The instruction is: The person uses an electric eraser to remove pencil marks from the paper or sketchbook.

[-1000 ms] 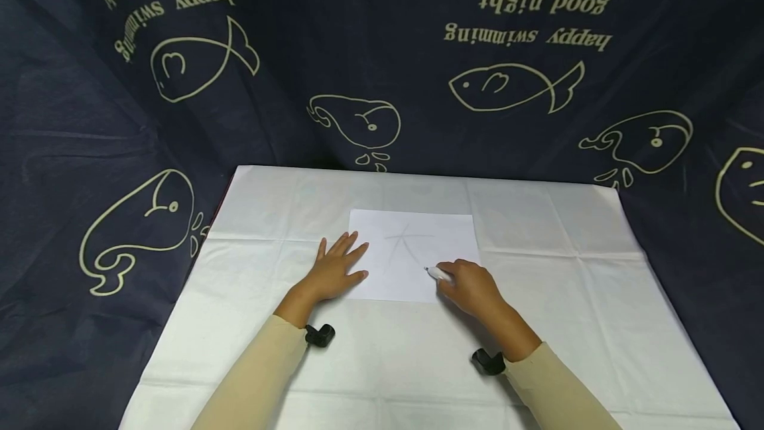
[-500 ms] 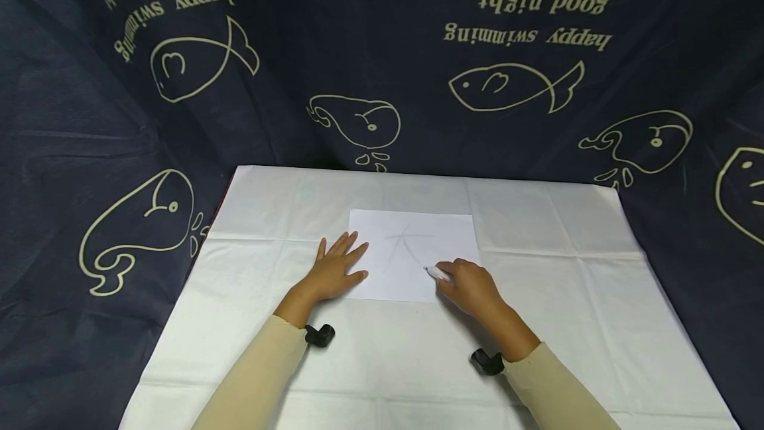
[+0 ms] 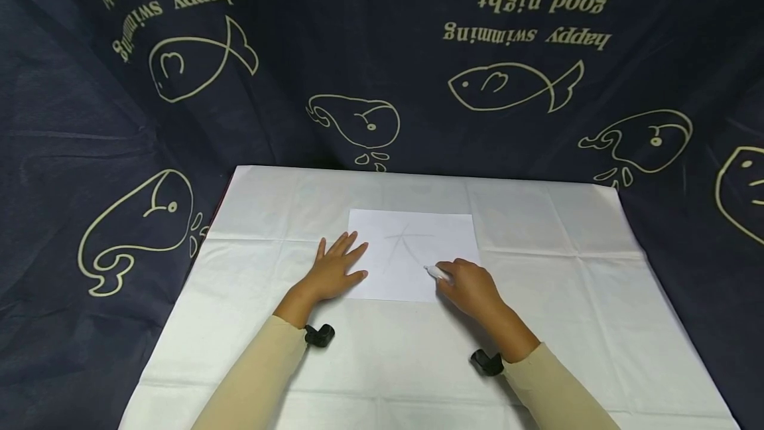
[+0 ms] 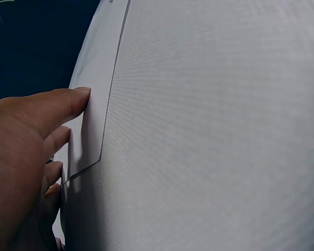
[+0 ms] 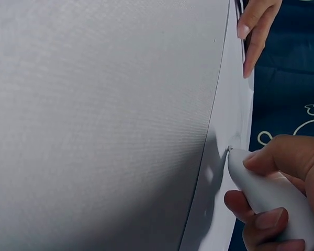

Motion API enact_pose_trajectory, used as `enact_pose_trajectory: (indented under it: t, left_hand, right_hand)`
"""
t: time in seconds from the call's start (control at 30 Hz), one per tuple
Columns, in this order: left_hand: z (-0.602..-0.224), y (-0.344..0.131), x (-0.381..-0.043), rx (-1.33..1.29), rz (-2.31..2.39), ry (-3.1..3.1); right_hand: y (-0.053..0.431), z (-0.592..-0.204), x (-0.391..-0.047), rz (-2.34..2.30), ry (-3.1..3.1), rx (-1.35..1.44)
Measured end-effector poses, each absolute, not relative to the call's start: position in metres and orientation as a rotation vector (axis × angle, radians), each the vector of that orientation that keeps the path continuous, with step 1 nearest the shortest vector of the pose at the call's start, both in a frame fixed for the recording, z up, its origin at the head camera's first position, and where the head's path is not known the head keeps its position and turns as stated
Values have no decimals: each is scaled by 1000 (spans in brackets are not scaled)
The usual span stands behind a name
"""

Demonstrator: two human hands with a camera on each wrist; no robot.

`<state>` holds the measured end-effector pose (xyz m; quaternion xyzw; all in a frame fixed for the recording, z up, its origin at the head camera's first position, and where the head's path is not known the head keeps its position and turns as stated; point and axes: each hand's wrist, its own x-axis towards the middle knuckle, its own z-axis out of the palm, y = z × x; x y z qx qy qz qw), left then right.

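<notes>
Right hand (image 3: pixel 471 287), lower right of centre: fingers curled round a white pen (image 3: pixel 440 274), gripped near its tip, presumably for control; tip at the paper, contact uncertain. Left hand (image 3: pixel 332 272), left of centre: fingers spread, nothing grasped, fingertips at the left edge of the paper sheet (image 3: pixel 382 287), probably bracing it against sliding. Sheet, mid-frame, bears faint strokes (image 3: pixel 412 236); lies flat on white cloth (image 3: pixel 370 363), likely for firm backing.

The white-covered table (image 3: pixel 382 357) has straight fold creases. Directly on it lies 1 sheet of white paper (image 3: pixel 406 264), between the left and right edges, its long side nearly parallel with the far edge.
</notes>
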<state>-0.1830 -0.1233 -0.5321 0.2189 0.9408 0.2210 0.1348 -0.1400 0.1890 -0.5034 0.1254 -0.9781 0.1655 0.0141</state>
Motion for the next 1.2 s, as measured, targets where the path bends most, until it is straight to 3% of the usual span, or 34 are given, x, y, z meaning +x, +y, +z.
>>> enact_pose_trajectory:
  t: [1.2]
  left_hand:
    - [-535,-125,-183,638,646,2728]
  right_hand:
    - [187,-505,-141,584,-3040,345]
